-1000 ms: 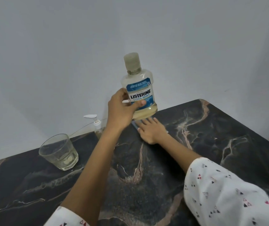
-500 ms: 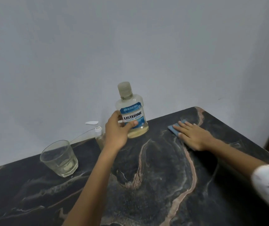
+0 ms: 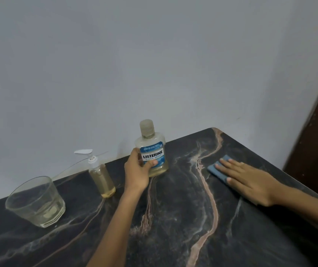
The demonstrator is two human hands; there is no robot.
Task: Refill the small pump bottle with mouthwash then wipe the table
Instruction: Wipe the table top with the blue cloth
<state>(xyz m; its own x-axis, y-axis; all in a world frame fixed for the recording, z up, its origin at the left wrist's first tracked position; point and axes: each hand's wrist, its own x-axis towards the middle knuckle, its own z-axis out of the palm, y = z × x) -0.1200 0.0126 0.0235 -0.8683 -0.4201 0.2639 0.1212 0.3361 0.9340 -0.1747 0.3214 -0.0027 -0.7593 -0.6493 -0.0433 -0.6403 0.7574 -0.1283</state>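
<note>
Since a second ago the mouthwash bottle (image 3: 151, 149) has come down from the air to the surface (image 3: 173, 218), and the right hand (image 3: 248, 182) has slid the blue cloth (image 3: 218, 169) off to the bottle's right.

The left hand (image 3: 137, 171) wraps the bottle's lower half, fingers closed round it, thumb across the label reading "LISTERINE COOL MINT"; smaller print is unreadable. The cap is on. The right hand lies flat, fingers spread, pressing the cloth well to the bottle's right. The small pump bottle (image 3: 101, 175), holding yellowish liquid, stands just left of the bottle, a glass tumbler (image 3: 35, 202) further left.
</note>
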